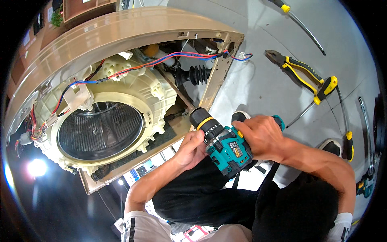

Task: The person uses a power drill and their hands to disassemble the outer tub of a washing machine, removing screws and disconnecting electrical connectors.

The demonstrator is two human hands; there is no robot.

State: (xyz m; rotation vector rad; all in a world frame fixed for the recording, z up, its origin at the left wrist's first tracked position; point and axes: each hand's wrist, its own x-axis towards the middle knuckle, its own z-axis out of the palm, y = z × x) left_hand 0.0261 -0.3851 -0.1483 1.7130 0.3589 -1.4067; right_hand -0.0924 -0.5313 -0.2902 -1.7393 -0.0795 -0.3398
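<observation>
A teal and black cordless drill (225, 145) is in my hands, with a long thin bit (177, 89) reaching up and left into an opened front-loading washing machine (133, 25). My right hand (262, 135) is closed around the drill's handle. With its fingers closed, my left hand (191, 150) grips the side of the drill near the black chuck. The bit runs beside the cream plastic tub (155, 97); its tip is hidden inside the machine. Near it are a black ribbed damper (195, 75) and a red and blue wire bundle (173, 56).
On the grey floor to the right lie yellow and black pliers (296, 70) and several screwdrivers, one (300, 22) at the top. A second teal drill (365, 185) with a long bit lies at the far right. My shoe (240, 117) is beside the machine's frame.
</observation>
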